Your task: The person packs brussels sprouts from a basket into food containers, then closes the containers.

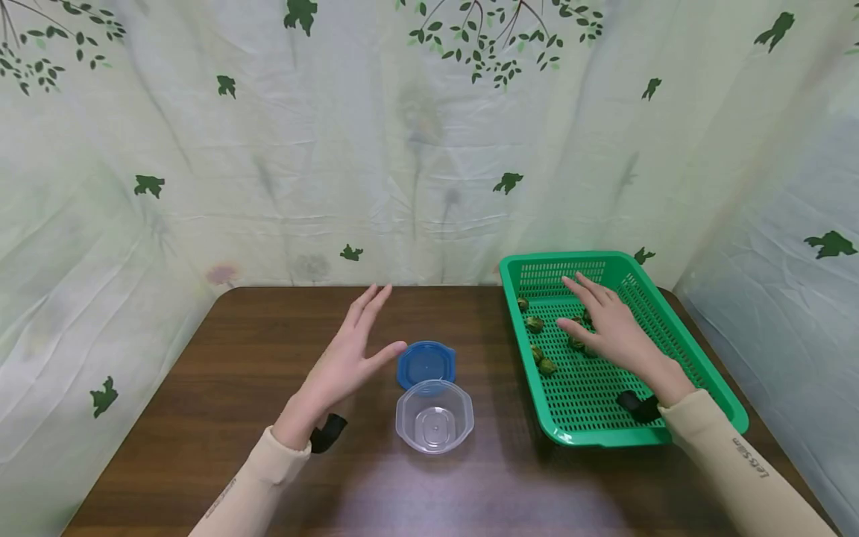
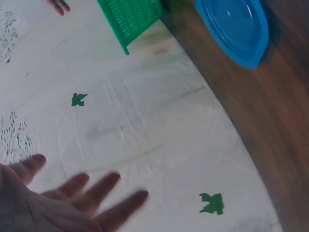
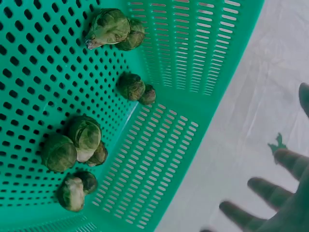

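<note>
My left hand (image 1: pixel 349 358) is raised over the table, left of a clear plastic container (image 1: pixel 435 418) and its blue lid (image 1: pixel 426 363); its fingers are extended and nothing is in it. The container stands uncovered, with the lid lying just behind it. My right hand (image 1: pixel 607 328), fingers spread and holding nothing, hovers over a green plastic basket (image 1: pixel 577 438). Several Brussels sprouts (image 3: pixel 85 137) lie on the basket's perforated floor, in small groups in the right wrist view. In the head view the right hand hides part of them.
The brown wooden table (image 1: pixel 241 388) meets a pale curtain (image 1: pixel 376 149) printed with green leaves at its back edge. More curtain hangs at both sides. The basket's raised walls surround the sprouts, and it takes up the table's right end. Black straps sit at both wrists.
</note>
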{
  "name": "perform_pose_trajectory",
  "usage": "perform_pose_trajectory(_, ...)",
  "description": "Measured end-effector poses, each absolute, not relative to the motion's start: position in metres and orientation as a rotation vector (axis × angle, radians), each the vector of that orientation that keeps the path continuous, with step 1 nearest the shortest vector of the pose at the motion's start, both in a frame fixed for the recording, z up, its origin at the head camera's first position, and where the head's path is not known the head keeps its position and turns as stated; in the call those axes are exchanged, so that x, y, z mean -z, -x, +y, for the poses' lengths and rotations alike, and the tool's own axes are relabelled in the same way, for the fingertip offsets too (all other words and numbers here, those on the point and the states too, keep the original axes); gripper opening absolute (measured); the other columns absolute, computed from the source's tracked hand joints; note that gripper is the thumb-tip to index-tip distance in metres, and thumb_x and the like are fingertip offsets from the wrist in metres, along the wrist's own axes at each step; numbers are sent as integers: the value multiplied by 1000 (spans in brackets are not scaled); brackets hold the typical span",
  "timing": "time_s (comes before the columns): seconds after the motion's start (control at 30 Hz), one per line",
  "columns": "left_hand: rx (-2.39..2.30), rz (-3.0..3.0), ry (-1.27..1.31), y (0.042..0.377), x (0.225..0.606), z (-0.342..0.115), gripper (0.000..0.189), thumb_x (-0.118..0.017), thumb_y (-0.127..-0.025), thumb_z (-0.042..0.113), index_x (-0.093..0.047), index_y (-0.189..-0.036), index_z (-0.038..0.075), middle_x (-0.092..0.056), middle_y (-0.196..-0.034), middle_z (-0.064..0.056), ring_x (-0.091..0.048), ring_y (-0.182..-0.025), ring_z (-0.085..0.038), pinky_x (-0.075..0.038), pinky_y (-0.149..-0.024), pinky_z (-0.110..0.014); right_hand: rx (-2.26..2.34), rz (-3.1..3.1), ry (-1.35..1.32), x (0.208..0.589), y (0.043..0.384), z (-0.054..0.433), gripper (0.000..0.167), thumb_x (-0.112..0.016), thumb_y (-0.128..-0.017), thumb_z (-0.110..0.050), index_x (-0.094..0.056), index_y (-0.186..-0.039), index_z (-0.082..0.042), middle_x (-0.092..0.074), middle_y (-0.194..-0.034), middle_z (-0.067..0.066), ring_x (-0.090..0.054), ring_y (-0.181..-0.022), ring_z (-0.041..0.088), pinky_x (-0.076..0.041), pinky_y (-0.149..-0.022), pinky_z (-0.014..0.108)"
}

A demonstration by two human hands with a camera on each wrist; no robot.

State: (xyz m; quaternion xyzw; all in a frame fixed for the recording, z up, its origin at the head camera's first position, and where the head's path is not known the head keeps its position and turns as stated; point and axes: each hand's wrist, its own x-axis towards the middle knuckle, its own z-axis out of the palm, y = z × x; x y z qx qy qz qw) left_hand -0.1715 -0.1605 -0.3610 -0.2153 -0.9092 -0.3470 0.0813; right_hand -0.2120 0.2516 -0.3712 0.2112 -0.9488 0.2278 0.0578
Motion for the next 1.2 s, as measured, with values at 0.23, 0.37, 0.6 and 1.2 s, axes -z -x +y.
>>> perform_pose_trajectory(0.23,1316,-2653,842,164,380,-174,82,-71,-88,26,-21,-153,28,-27,-153,-2,-34,-134,-28,-31,-104,-53,-989,-2851,-689,374,217,259,65,-54,-99,-34,-24,-153,-15,-29,-150,18,-35,-130,41,-36,-92,61)
perform_pose_trajectory(0.37,1488,-2659,868,157,396,-178,83,-73,-86,18,-24,-152,26,-29,-152,-6,-37,-133,-32,-34,-101,-54,-1142,-2836,-703,375,220,261,59,-53,-100,-30,-28,-151,-14,-38,-145,18,-49,-117,38,-44,-83,56)
perform_pose_trajectory(0.6,1746,-2653,936,147,425,-178,88,-76,-83,9,-23,-153,19,-26,-153,-9,-33,-134,-38,-32,-102,-55,-1382,-2828,-745,380,225,268,52,-49,-101,-24,-32,-149,-12,-42,-141,20,-54,-113,40,-45,-83,56)
perform_pose_trajectory(1.2,1823,-2642,1082,136,468,-158,97,-82,-76,13,-22,-152,13,-26,-149,-16,-29,-135,-35,-32,-104,-48,-1966,-3016,-830,395,235,285,51,-45,-103,-21,-29,-145,5,-30,-146,29,-51,-115,43,-42,-93,55)
